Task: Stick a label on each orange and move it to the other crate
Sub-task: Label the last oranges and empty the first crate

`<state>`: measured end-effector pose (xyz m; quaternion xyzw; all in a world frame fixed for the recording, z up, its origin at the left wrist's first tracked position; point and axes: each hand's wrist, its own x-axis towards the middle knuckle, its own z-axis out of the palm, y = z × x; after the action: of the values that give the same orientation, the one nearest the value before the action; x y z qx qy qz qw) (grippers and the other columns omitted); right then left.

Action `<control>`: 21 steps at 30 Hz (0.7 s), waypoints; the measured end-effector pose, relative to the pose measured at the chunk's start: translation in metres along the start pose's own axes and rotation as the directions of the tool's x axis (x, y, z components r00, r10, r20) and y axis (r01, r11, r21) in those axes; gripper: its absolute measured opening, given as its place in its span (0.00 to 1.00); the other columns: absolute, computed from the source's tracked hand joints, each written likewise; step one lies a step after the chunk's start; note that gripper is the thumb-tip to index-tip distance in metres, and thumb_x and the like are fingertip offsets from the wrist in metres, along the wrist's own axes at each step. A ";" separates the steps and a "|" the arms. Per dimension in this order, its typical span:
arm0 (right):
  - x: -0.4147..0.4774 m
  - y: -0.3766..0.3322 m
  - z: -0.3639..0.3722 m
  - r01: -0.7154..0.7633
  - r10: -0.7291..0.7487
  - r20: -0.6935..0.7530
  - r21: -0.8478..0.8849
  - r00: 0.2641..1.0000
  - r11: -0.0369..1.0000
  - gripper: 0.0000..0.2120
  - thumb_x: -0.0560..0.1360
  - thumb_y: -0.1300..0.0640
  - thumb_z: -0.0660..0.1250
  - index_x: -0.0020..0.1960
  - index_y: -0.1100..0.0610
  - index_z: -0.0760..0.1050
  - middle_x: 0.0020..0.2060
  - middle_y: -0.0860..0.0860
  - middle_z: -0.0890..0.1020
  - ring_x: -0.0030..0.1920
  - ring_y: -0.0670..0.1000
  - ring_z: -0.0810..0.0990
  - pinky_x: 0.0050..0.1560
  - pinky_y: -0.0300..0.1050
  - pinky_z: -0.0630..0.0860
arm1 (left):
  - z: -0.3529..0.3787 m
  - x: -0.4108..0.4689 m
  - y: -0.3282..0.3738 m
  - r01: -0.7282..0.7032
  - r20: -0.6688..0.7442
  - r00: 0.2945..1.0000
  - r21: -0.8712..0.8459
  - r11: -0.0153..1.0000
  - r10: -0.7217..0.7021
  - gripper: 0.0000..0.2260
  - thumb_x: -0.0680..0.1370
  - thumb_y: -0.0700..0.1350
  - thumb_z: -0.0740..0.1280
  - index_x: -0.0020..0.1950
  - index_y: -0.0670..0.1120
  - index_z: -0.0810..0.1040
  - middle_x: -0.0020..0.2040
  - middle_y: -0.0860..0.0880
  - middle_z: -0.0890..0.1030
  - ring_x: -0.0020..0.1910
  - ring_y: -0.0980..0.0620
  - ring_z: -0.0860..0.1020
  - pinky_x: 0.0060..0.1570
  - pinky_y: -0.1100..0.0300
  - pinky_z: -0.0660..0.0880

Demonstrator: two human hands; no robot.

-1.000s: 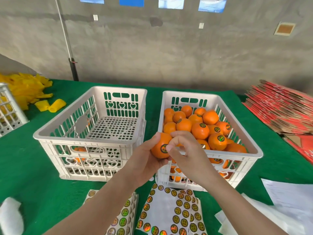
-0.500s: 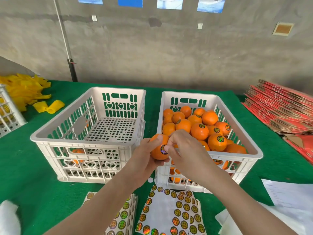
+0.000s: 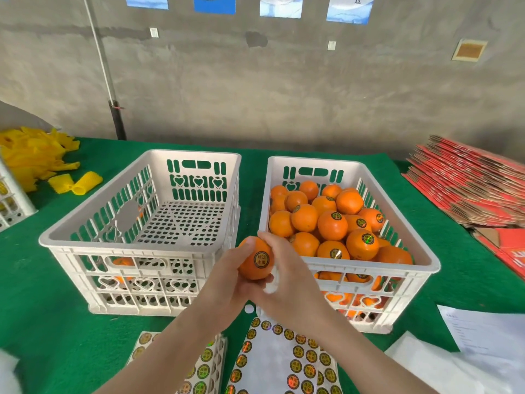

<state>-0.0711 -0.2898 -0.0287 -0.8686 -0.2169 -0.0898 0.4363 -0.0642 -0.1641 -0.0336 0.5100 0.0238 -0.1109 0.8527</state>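
Right hand (image 3: 292, 280) off label (image 3: 261, 260) on orange (image 3: 250, 270)

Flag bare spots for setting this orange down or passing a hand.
Free: the left crate, floor mostly bare, oranges only in its near-left corner; the narrow green cloth strip between the crates; cloth between that crate and the yellow foam nets. Crowded: the right crate, heaped with oranges; sticker sheets in front of both crates.

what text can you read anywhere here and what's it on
"过" on the blue poster at the top edge, cut off
round label on the held orange: Chinese characters, too blurred to read
sticker sheets: too small
printed paper: too small
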 end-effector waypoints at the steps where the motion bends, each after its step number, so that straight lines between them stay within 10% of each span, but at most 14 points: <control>1: 0.004 0.001 0.004 0.033 -0.033 -0.018 -0.007 0.999 0.999 0.29 0.67 0.52 0.73 0.62 0.37 0.62 0.53 0.36 0.71 0.55 0.40 0.73 0.51 0.32 0.74 | 0.000 0.000 0.003 -0.002 -0.019 1.000 0.051 0.999 0.003 0.21 0.72 0.56 0.66 0.54 0.41 0.80 0.49 0.39 0.82 0.45 0.45 0.81 0.48 0.51 0.78; 6: 0.059 0.028 -0.032 -0.114 0.107 -0.127 -0.050 0.986 0.992 0.26 0.64 0.51 0.77 0.54 0.42 0.66 0.51 0.41 0.72 0.48 0.40 0.72 0.43 0.30 0.68 | -0.019 0.019 0.064 -0.124 -0.122 0.961 0.608 0.784 0.247 0.13 0.81 0.54 0.54 0.54 0.49 0.75 0.56 0.48 0.78 0.52 0.51 0.78 0.47 0.58 0.74; 11: 0.091 0.077 -0.047 -0.311 0.377 0.100 -0.397 0.921 0.864 0.24 0.65 0.52 0.76 0.56 0.52 0.67 0.52 0.50 0.74 0.45 0.44 0.72 0.38 0.37 0.68 | -0.091 0.050 0.123 -0.118 -0.338 0.865 0.580 0.806 0.370 0.10 0.82 0.42 0.58 0.61 0.41 0.74 0.49 0.46 0.81 0.44 0.50 0.80 0.48 0.57 0.75; 16: 0.107 0.087 -0.047 -0.164 0.450 0.371 -0.595 0.812 0.787 0.33 0.66 0.50 0.75 0.65 0.51 0.63 0.53 0.47 0.74 0.49 0.46 0.74 0.45 0.39 0.75 | -0.159 0.072 0.155 0.010 -0.351 0.869 0.717 0.697 0.349 0.10 0.81 0.40 0.62 0.59 0.38 0.76 0.48 0.43 0.81 0.39 0.49 0.79 0.40 0.60 0.76; 18: 0.124 0.076 -0.052 -0.077 0.494 0.437 -0.686 0.752 0.724 0.31 0.66 0.48 0.75 0.65 0.48 0.66 0.55 0.47 0.76 0.51 0.47 0.76 0.51 0.44 0.78 | -0.183 0.077 0.161 0.097 -0.307 0.907 0.819 0.566 0.288 0.09 0.80 0.39 0.63 0.58 0.38 0.77 0.47 0.44 0.82 0.42 0.49 0.81 0.41 0.59 0.77; 21: 0.149 0.039 -0.037 -0.093 0.280 0.211 -0.621 0.936 0.779 0.22 0.71 0.48 0.72 0.61 0.49 0.69 0.49 0.46 0.78 0.46 0.48 0.77 0.44 0.44 0.76 | -0.209 0.089 0.164 0.217 -0.246 0.961 0.953 0.213 0.123 0.09 0.79 0.41 0.64 0.58 0.42 0.79 0.51 0.45 0.83 0.48 0.47 0.82 0.51 0.53 0.79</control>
<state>0.0809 -0.2949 0.0168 -0.9825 -0.1509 0.0194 0.1078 0.0728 0.0787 -0.0060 0.9397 0.0797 -0.0570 0.3278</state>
